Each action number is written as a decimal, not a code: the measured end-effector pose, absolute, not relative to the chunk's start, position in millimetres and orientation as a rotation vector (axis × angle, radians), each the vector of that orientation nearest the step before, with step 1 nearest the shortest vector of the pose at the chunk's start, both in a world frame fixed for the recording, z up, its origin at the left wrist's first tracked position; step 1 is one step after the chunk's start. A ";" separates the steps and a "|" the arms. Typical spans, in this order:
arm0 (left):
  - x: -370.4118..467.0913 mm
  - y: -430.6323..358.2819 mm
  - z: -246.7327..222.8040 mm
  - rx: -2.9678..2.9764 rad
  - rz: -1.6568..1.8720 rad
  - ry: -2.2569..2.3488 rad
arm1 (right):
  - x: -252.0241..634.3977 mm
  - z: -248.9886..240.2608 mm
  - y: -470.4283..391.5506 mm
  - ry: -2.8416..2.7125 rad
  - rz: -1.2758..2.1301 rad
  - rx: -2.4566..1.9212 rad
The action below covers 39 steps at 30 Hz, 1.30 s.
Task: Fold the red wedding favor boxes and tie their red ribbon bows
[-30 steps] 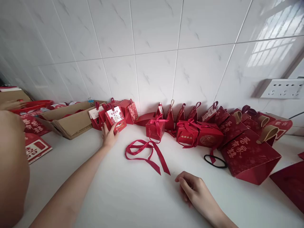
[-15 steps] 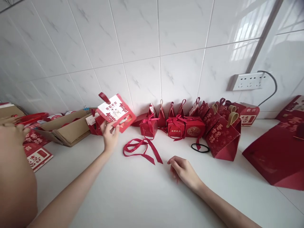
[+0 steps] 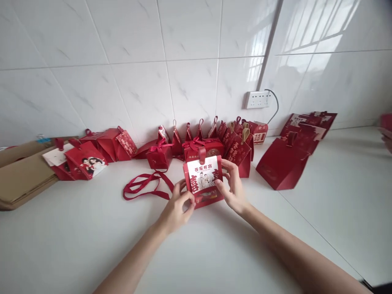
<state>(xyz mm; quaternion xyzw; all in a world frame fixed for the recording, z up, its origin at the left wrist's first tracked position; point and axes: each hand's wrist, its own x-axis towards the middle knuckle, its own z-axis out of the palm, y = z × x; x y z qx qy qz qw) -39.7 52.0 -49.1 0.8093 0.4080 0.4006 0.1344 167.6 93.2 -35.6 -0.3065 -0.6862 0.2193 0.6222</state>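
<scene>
At the far left, a brown cardboard box [image 3: 29, 175] sits on the pale surface [image 3: 92, 241]. Beside it stands a red box printed with a couple [image 3: 88, 161], with a partly covered white-fronted box [image 3: 58, 157] just to its left. Nearer the middle, a loose ribbon [image 3: 145, 188] lies in loops in front of a small bow-tied box [image 3: 159, 156].

Next comes the left hand [image 3: 178, 206], its grip closed on the lower left edge of a gift box [image 3: 208, 196], thumb and fingers pinching near the corner. The gift box is directly between the two hands, front panel facing the person. Its long axis seems to run upward, the top leaning slightly left, with a strap loop [image 3: 202, 155] uppermost; whether its base touches the surface cannot be told. The right hand [image 3: 236, 190] grasps the opposite edge, thumb across the front, fingers around the side and higher than the left hand's. Neither hand is nearer: both touch the box.

Right of the hands, just behind, are red boxes with tan loops [image 3: 239, 151]. Farther right stands a large dark red box [image 3: 281, 165], a pile of red packaging [image 3: 309, 126] behind it.
</scene>
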 end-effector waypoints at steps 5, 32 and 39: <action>-52.1 57.6 -41.6 2.157 1.144 1.119 | 171.2 -31.1 99.7 -1.607 0.531 -0.839; -18.4 27.8 -16.5 1.754 1.321 1.044 | 156.1 9.4 45.9 -1.800 -0.229 -0.534; -17.9 26.5 -18.3 1.781 1.365 1.063 | 162.0 18.0 46.7 -1.882 -0.357 -0.502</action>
